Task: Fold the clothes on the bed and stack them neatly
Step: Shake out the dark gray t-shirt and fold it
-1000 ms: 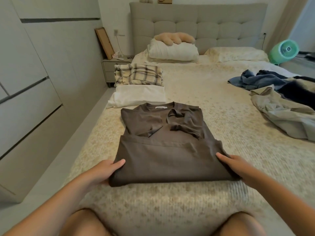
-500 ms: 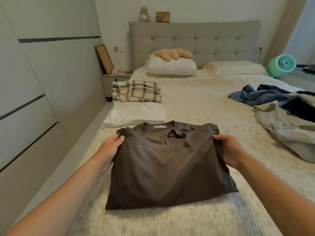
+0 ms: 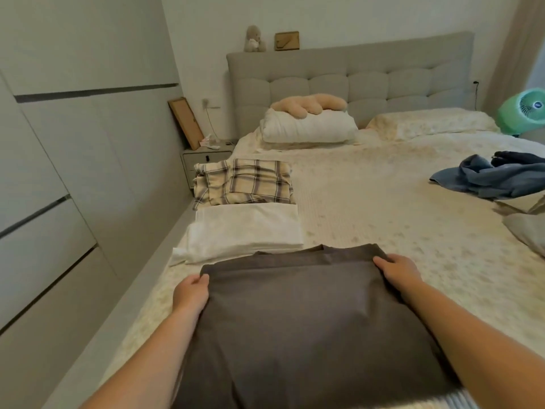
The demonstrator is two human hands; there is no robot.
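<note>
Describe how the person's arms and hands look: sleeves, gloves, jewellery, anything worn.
Both forearms are bare as far as the frame shows, with no sleeve in view. The left hand and right hand wear no gloves, and no watch, bracelet or ring is visible.

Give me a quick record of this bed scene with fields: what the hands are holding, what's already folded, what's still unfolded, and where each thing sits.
In hand: brown shirt, folded, on the bed nearest the person
Left hand: grips the shirt's far left corner
Right hand: grips the shirt's far right corner
Folded: white garment just beyond the shirt; plaid garment behind it, along the bed's left edge
Unfolded: blue clothes heaped at the right edge
Stacked: not yet, folded pieces lie in a row
</note>
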